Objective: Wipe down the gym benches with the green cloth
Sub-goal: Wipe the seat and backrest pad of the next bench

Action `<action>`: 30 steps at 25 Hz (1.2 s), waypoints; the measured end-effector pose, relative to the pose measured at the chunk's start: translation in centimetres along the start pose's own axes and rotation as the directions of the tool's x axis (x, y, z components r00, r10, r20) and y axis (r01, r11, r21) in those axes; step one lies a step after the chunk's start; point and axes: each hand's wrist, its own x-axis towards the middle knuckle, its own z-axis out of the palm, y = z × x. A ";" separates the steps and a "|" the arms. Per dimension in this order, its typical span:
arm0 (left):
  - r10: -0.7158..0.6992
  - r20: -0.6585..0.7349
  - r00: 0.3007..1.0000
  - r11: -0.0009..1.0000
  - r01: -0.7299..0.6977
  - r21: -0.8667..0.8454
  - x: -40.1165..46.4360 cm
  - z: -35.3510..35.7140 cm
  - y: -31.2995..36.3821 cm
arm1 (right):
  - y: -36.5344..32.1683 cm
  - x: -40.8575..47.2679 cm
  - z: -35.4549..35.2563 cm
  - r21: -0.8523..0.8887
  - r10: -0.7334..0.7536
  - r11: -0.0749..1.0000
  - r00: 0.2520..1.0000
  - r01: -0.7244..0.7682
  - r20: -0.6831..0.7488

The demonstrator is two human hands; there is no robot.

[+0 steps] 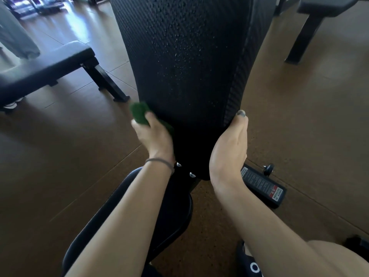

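Green cloth (139, 112) sits gripped in your left hand (153, 134) against the black backrest pad (185, 66), whose opposite edge your right hand (229, 146) clasps.

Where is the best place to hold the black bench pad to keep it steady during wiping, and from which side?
Hold the black bench pad at its narrow lower end, from its right edge, where the right hand grips now. There the pad tapers, so thumb and fingers can probably wrap its rounded side. This leaves the left edge free for the left hand with the green cloth.
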 end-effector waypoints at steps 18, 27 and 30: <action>-0.115 0.057 0.992 0.993 0.116 -0.008 -6.1 -0.4 0.3 | 0.0 0.3 -0.2 0.043 -0.005 0.999 1.000 0.004 0.006; 0.117 0.158 0.980 0.992 -0.124 0.036 -12.0 -1.6 0.0 | -2.3 1.8 -2.2 0.107 0.092 0.987 0.960 -0.124 0.264; 0.500 0.323 0.804 0.857 -0.512 -0.053 -14.9 -1.4 2.2 | -3.6 2.6 -3.5 0.225 0.025 0.968 0.931 -0.114 0.364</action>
